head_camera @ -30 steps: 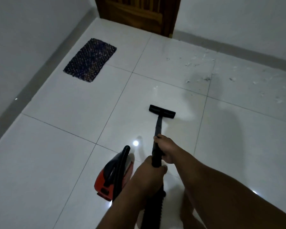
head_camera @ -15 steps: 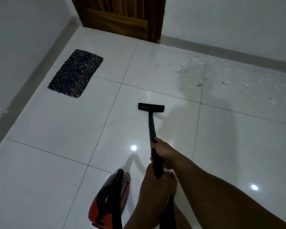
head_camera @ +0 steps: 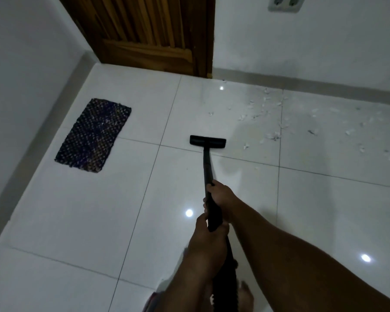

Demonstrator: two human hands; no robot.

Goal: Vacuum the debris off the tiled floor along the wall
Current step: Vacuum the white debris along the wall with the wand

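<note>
A black vacuum wand [head_camera: 207,164] runs from my hands to its flat black floor head [head_camera: 207,142], which rests on the white tiled floor [head_camera: 99,210] at a grout line. My right hand [head_camera: 221,197] grips the wand higher up, and my left hand [head_camera: 208,239] grips it lower, where the ribbed hose [head_camera: 225,278] begins. Pale debris scraps [head_camera: 273,122] lie scattered to the right of the head, along the far wall's skirting [head_camera: 302,83]. The vacuum's body is out of view.
A dark woven mat [head_camera: 94,135] lies on the left near the side wall. A wooden door [head_camera: 149,34] stands at the far corner. A double socket [head_camera: 284,3] sits on the far wall. My bare foot [head_camera: 245,293] shows beside the hose.
The floor head has slid forward toward the debris and far wall. The view has tilted up, and the red vacuum body has dropped out of the frame.
</note>
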